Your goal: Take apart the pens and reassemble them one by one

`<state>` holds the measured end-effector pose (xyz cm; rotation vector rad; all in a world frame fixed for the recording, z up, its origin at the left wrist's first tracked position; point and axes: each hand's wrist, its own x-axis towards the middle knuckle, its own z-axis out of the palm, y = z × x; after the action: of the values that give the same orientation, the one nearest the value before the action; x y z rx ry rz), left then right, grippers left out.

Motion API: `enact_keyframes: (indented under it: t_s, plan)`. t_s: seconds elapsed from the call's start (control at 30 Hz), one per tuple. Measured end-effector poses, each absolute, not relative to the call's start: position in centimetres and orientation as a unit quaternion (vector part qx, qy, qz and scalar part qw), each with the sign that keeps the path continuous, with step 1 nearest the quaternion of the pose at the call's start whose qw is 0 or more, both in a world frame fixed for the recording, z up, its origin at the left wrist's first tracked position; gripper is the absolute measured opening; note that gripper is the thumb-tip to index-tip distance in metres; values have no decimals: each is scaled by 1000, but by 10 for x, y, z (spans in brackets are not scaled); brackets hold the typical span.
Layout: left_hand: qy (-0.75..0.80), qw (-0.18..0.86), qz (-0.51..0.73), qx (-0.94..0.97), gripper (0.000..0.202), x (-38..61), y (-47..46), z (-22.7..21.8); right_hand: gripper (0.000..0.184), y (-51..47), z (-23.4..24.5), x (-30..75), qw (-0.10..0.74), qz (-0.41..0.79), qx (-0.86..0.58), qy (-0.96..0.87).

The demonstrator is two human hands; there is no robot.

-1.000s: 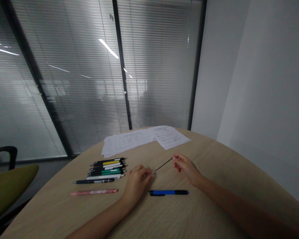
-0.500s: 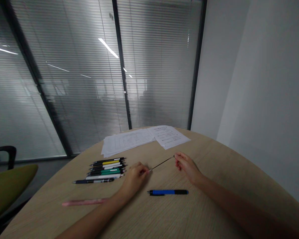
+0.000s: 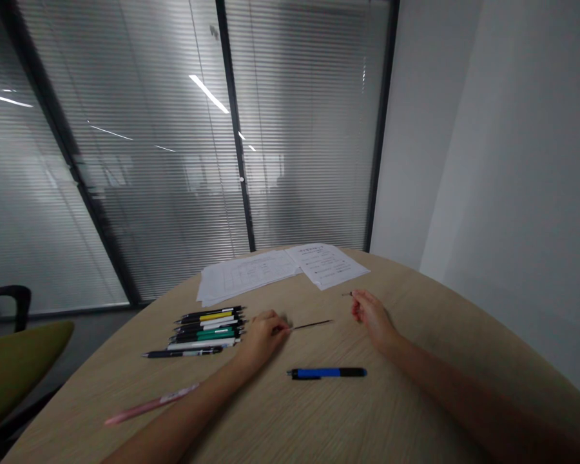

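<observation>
Two bare hands worked over a pale wood tabletop (image 3: 314,412) in the head-camera view. The left hand (image 3: 265,336) pinched one end of a thin black pen refill (image 3: 313,324), which sat nearly level, while the right hand (image 3: 373,314) narrowly gripped a tiny dark piece (image 3: 347,294). A blue-and-black pen (image 3: 327,372) lay just below, beside a row of multicoloured pens (image 3: 205,332).

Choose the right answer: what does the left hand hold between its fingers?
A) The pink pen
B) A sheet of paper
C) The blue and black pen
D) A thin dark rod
D. The left hand pinches one end of the thin dark rod, which points toward the right hand.
</observation>
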<state>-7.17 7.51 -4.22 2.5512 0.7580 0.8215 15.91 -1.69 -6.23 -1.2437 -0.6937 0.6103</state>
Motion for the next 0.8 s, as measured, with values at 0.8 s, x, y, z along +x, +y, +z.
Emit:
enact_keyframes:
  t_s: [0.8]
  plan:
    - [166,39,305,937,13,-68,52,-40,11,-28,-50,121,583,215,-557,-552]
